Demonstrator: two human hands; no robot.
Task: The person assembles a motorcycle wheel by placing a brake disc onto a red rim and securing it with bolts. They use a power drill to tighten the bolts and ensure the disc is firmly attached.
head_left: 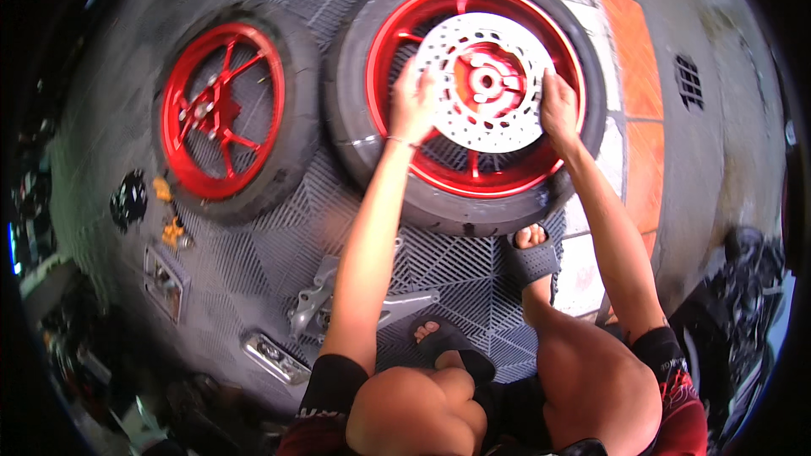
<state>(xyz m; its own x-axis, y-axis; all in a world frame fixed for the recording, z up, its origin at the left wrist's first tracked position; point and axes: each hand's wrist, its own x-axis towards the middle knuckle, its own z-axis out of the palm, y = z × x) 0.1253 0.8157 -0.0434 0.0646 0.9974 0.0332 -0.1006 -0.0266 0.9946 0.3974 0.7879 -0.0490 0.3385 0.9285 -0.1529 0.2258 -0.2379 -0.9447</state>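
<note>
A silver, perforated brake disc [452,122] lies over the hub of a red motorcycle wheel [473,184] with a black tyre [351,131]. My left hand [413,101] grips the disc's left edge, the fingers partly hidden and a little blurred. At the opposite edge, my right hand [558,108] holds the disc with the thumb on top. The red hub [487,82] shows through the disc's central opening. Whether the disc rests on the hub or is held just above it, I cannot tell.
Another red wheel [226,162] with a tyre lies to the left. Below it are gold parts [173,232], a framed plate [166,284] and a silver block [276,360]. Grey metal brackets [314,300] lie near my feet on the ribbed mat. A dark bundle [743,304] is at right.
</note>
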